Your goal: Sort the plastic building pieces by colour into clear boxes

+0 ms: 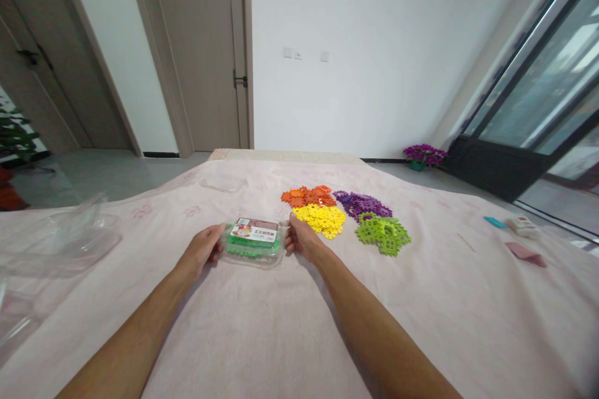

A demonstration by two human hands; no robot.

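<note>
A clear plastic box (255, 260) with a printed label on its lid sits in front of me, and green pieces show through its walls. My left hand (204, 248) grips its left end, fingers curled at the edge. At the right end, my right hand (302, 238) holds the box with the thumb on top and the fingers bent below. Just beyond my right hand lies a pile of yellow plastic pieces (322, 219). Behind it are orange pieces (306, 196), with purple pieces (367, 204) and light green interlocking pieces (384, 234) to the right.
Empty clear plastic containers (56, 240) stand on the left of the pink cloth (253, 336). Another clear tray (223, 183) lies toward the far edge. On the right are a blue item (495, 222), a small white box (521, 226) and a pink cloth piece (526, 254).
</note>
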